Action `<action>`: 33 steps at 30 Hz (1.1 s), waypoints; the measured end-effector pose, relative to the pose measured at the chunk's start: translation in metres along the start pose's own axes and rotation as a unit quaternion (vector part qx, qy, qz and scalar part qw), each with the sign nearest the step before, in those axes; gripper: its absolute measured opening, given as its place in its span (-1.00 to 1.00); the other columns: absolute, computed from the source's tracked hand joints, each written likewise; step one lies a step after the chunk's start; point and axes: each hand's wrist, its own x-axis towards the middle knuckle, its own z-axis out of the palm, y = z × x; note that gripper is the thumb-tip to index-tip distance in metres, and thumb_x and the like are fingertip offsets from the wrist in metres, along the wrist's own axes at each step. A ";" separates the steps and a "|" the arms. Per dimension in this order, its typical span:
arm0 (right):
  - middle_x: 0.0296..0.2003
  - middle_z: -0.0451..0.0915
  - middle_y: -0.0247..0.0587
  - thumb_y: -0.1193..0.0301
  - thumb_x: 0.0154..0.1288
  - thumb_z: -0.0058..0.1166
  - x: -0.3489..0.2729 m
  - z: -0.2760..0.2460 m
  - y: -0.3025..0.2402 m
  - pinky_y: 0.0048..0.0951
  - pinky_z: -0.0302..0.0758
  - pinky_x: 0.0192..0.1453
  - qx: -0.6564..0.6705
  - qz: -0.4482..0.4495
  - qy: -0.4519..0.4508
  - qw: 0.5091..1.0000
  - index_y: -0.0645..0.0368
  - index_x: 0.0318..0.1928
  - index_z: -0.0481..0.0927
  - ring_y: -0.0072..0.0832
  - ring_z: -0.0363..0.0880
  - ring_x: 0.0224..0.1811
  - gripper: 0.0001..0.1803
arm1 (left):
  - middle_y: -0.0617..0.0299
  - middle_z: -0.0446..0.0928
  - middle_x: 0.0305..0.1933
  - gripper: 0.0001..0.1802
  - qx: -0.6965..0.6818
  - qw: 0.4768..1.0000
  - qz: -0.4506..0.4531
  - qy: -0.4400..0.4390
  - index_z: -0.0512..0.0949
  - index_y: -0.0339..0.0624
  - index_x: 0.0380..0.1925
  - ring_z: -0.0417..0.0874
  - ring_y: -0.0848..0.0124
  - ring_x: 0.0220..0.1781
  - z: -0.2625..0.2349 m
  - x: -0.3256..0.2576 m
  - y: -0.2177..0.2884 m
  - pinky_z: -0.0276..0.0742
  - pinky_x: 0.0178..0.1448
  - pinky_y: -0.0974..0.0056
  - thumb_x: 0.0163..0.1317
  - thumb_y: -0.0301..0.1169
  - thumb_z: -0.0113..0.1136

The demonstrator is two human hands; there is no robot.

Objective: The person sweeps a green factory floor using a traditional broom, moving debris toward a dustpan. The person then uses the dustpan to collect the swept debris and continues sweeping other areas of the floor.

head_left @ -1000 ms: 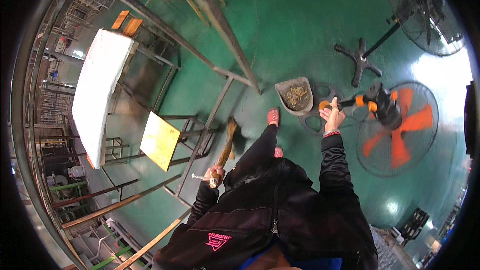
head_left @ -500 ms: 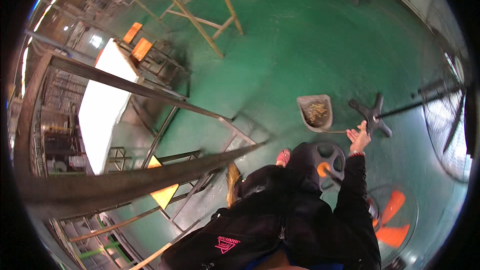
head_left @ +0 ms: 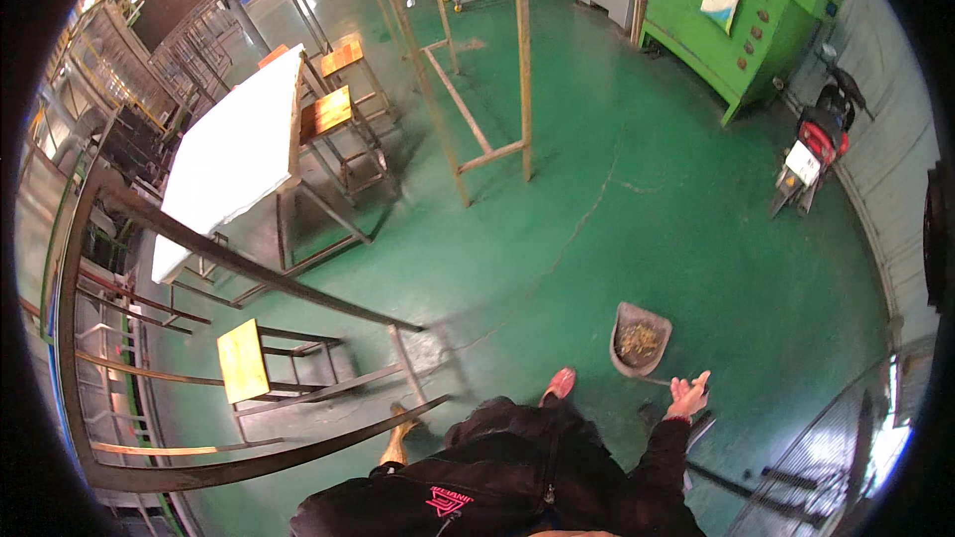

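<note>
My right hand (head_left: 687, 396) is out in front of me on the right, its fingers closed around the thin handle of a grey dustpan (head_left: 631, 358). The pan hangs out beyond the hand and holds a heap of brownish debris (head_left: 640, 338). Low on the left, a straw-coloured broom head (head_left: 396, 438) shows beside my dark jacket. My left hand is out of sight, so what it holds is hidden.
A rusty metal frame (head_left: 269, 266) rises close on my left, near a stool (head_left: 243, 360) and a white-topped table (head_left: 229, 149). A fan (head_left: 836, 457) stands right. Farther off are a scooter (head_left: 818, 144), green cabinet (head_left: 731, 25) and wooden-coloured frame (head_left: 525, 60).
My view has swung up and moved on, bringing the scooter and green cabinet into sight. The dustpan has stayed in my right hand. The orange-bladed fan has left the view.
</note>
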 end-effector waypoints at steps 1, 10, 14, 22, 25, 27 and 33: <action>-0.54 0.40 -0.11 -0.03 -0.03 0.12 0.021 0.015 -0.015 -0.52 0.47 -0.59 0.003 0.001 -0.002 1.000 0.15 -0.51 0.30 -0.34 0.51 -0.58 -0.51 | 0.12 0.43 -0.53 -0.76 0.001 1.000 0.006 0.004 0.43 -0.18 -0.56 0.48 0.26 -0.47 0.013 0.013 0.028 0.39 -0.41 0.24 0.03 -0.26 -0.12; -0.53 0.39 -0.10 -0.02 -0.04 0.13 0.167 0.128 -0.074 -0.45 0.53 -0.51 0.013 -0.002 0.001 1.000 0.15 -0.54 0.26 -0.32 0.48 -0.58 -0.49 | 0.12 0.43 -0.52 -0.75 0.005 0.999 0.044 0.019 0.43 -0.17 -0.56 0.48 0.26 -0.44 0.080 0.134 0.238 0.39 -0.38 0.24 0.03 -0.24 -0.13; -0.54 0.36 -0.12 -0.02 -0.05 0.14 0.231 0.188 -0.093 -0.41 0.54 -0.48 0.022 0.030 0.039 0.999 0.14 -0.54 0.25 -0.36 0.45 -0.49 -0.49 | 0.12 0.43 -0.51 -0.74 0.032 0.997 0.063 0.019 0.43 -0.16 -0.56 0.48 0.26 -0.43 0.073 0.208 0.324 0.39 -0.37 0.24 0.03 -0.23 -0.14; -0.54 0.35 -0.15 0.00 -0.05 0.16 0.306 0.302 -0.146 -0.39 0.55 -0.46 0.088 -0.008 0.117 0.989 0.13 -0.53 0.24 -0.40 0.40 -0.54 -0.50 | 0.12 0.44 -0.49 -0.73 0.091 0.976 0.182 0.074 0.44 -0.14 -0.57 0.48 0.26 -0.41 0.008 0.390 0.514 0.38 -0.34 0.23 0.02 -0.21 -0.15; -0.55 0.35 -0.20 0.01 -0.02 0.14 0.336 0.352 -0.162 -0.38 0.54 -0.48 0.094 -0.031 0.108 0.989 0.13 -0.54 0.24 -0.42 0.38 -0.55 -0.51 | 0.12 0.44 -0.49 -0.73 0.060 0.951 0.291 0.089 0.44 -0.13 -0.57 0.49 0.26 -0.40 -0.013 0.442 0.569 0.38 -0.33 0.23 0.02 -0.20 -0.15; -0.55 0.35 -0.23 0.02 0.00 0.13 0.360 0.392 -0.168 -0.38 0.52 -0.49 0.102 -0.020 0.131 0.986 0.13 -0.54 0.25 -0.43 0.38 -0.53 -0.52 | 0.12 0.44 -0.48 -0.73 0.094 0.928 0.312 0.179 0.44 -0.13 -0.57 0.49 0.26 -0.39 -0.023 0.471 0.605 0.38 -0.32 0.23 0.02 -0.20 -0.16; -0.54 0.35 -0.26 0.02 -0.04 0.16 0.455 0.537 -0.189 -0.45 0.48 -0.49 0.106 -0.037 0.167 0.980 0.13 -0.36 0.30 -0.47 0.36 -0.53 -0.51 | 0.21 0.38 -0.58 -0.74 0.342 0.879 0.247 0.221 0.39 -0.10 -0.63 0.42 0.31 -0.48 -0.051 0.543 0.739 0.35 -0.37 0.22 0.06 -0.20 -0.14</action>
